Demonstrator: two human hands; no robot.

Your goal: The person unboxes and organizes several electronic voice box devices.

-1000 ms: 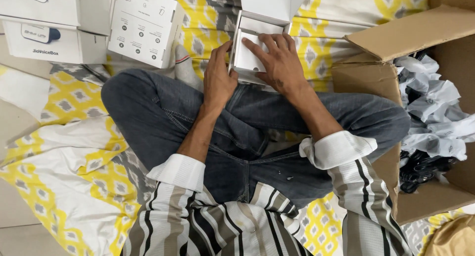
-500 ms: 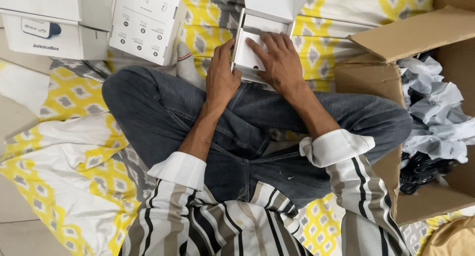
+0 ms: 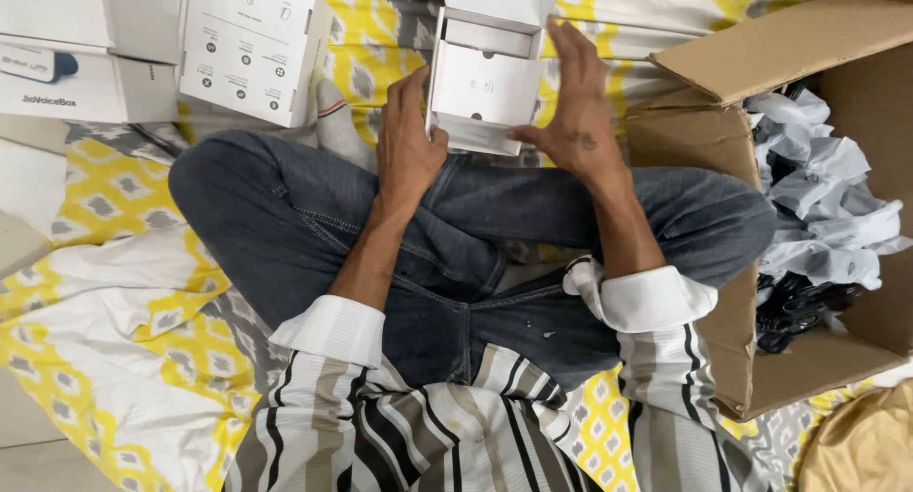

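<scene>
Seated cross-legged in dark jeans and a striped shirt with white cuffs turned back, a person works over a small open white box [image 3: 485, 83] that rests at the far edge of the crossed legs. Both forearms run forward from the lap. The left hand [image 3: 407, 140] lies against the box's left side, fingers together and extended along its wall, thumb pressed at the near left corner. The right hand [image 3: 571, 102] stands at the box's right side, palm turned inward, fingers straight and slightly apart, thumb touching the near edge; it steadies the box rather than clamps it. The lid flap stands up at the far side, and a white insert shows inside.

Underneath spreads a yellow, grey and white patterned sheet [image 3: 124, 321]. To the person's right, just beside the knee, sits an open cardboard carton [image 3: 751, 64] stuffed with crumpled white paper [image 3: 818, 197] and something black. Farther off, to the left, more white boxes [image 3: 247, 45] lie stacked together.
</scene>
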